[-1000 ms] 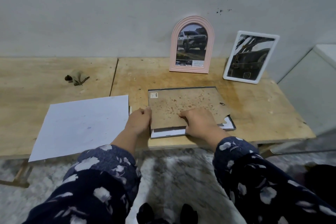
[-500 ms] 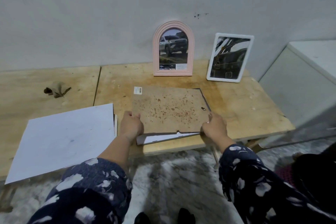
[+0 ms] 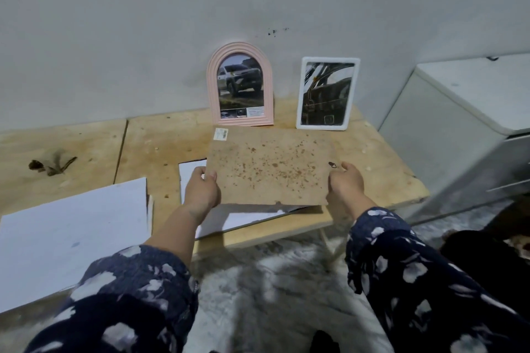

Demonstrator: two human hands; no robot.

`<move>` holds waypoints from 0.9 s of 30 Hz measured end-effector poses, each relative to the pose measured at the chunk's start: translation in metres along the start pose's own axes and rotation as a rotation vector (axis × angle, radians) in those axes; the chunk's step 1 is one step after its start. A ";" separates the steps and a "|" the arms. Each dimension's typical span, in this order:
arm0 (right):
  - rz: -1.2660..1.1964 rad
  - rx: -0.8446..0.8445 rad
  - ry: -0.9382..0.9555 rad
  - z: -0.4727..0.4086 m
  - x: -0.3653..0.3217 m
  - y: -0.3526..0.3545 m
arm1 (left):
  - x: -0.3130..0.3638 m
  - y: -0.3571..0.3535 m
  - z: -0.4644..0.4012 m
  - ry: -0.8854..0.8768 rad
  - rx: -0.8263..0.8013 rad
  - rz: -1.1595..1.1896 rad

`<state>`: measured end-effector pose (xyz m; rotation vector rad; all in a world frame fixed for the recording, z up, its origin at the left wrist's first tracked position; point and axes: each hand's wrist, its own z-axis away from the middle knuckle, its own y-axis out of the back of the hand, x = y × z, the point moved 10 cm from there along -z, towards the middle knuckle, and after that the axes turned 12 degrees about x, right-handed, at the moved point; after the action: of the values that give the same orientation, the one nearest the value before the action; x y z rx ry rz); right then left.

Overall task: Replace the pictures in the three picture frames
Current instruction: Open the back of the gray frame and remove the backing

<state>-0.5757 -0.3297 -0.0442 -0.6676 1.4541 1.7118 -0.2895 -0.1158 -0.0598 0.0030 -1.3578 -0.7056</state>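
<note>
Backing board (image 3: 269,166) lifted, left hand (image 3: 200,192) and right hand (image 3: 345,185) gripping its side edges

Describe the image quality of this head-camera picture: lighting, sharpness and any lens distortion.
Head view: dim, flat, cool light with soft shadows; the wide angle bows the table edge and wall line; the backing board and pink arched frame read fairly sharp; the sleeves and floor at the bottom are smeared; no glare on the white frame.
</note>
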 end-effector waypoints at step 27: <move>0.485 -0.118 0.208 -0.226 0.091 0.110 | 0.068 -0.293 0.097 -0.688 -0.172 -1.259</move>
<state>-0.7375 -0.5347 -0.1019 -0.6008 1.7770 2.1617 -0.5078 -0.3427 -0.0910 0.5640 -1.8875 -2.0076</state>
